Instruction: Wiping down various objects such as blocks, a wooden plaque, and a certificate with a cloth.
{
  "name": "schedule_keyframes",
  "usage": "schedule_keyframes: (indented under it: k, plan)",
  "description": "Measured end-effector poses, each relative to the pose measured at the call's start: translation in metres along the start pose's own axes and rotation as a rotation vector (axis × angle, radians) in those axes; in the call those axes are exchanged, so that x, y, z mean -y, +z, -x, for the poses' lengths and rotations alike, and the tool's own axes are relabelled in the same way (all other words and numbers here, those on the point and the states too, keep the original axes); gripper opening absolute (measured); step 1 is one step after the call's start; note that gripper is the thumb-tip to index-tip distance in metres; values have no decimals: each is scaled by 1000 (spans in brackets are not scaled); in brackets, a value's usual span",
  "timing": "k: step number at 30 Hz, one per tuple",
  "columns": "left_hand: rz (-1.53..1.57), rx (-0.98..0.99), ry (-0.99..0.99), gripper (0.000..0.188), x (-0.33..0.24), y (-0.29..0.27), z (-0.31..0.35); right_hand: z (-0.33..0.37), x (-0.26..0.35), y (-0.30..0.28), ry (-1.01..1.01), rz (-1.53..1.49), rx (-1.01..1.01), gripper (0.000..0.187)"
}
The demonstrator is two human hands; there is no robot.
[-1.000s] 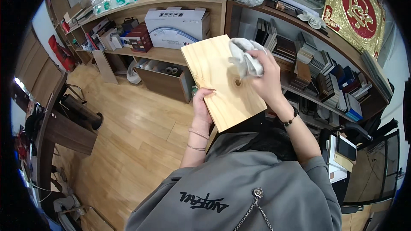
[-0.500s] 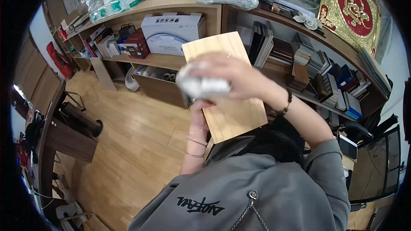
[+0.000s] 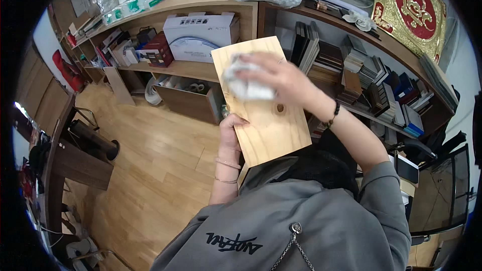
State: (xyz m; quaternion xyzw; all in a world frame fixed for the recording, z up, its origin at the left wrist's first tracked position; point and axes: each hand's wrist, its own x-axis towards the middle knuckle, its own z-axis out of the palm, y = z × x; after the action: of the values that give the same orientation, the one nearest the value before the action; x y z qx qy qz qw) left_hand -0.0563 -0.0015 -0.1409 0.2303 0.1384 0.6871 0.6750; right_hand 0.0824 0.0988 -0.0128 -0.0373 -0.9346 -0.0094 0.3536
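Observation:
A pale wooden board (image 3: 273, 133) with a dark knot is held up in front of my body, tilted, its broad face toward me. My left hand (image 3: 231, 129) grips its left edge, thumb on the face and fingers behind, out of sight. In my right hand (image 3: 281, 78) is a crumpled white cloth (image 3: 248, 81), over the upper half of the board. Hand and cloth are smeared by motion. The cloth appears to lie against the wood and hides part of the surface.
Behind the board runs a low shelf unit (image 3: 201, 72) with a white box (image 3: 196, 37), a dark red box (image 3: 158, 50) and stacked books (image 3: 359, 65). A gold and red plaque (image 3: 414, 7) leans on its top. At the left stands a dark brown desk (image 3: 83, 165) over a wooden floor (image 3: 150, 170).
My right hand and the cloth have moved slightly right across the board, uncovering the knot and more of the left edge. My left hand keeps its grip.

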Motion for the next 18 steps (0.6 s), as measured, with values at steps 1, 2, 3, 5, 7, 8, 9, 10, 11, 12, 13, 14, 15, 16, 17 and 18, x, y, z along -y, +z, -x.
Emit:
schedule_keyframes:
  k: [1,2,3,5,7,8,9,10,11,12,13,14,15,16,17,18]
  plan:
    - [-1,-2,-2,59,1,1,3,0,-19,-7,135,126,-129,45]
    - [-51,-54,1,59,3,3,3,-2,-26,-14,269,258,-261,47]
    - [-102,-104,4,59,5,5,3,1,-24,-15,272,265,-265,47]
    - [-147,-156,25,59,5,2,-2,7,-7,-14,173,156,-193,48]
    - [-6,-144,98,61,8,-6,-4,23,16,-6,128,100,-150,48]
    - [60,-136,122,62,9,-8,-2,33,35,1,-103,108,-22,49]
    - [59,-138,115,62,10,-13,-1,38,46,5,-337,111,109,50]
    - [42,-74,109,60,9,-17,-3,38,41,2,-331,109,108,50]
    - [25,-8,105,59,7,-18,-5,31,28,-7,-181,129,11,51]
    - [7,59,100,57,6,-17,-5,25,14,-16,-31,148,-87,52]
    - [5,58,97,57,7,-16,-3,22,9,-20,119,166,-184,53]
    - [-9,-4,123,55,7,-9,-2,23,11,-20,120,167,-184,53]
    - [-24,-66,148,53,8,-2,-2,24,16,-18,142,157,-156,53]
    - [-40,-124,177,52,7,2,-4,24,21,-15,161,148,-130,53]
    - [-40,-122,174,52,8,3,-6,28,28,-10,184,140,-104,53]
    - [32,-105,143,52,7,3,-8,38,46,5,67,127,-62,51]
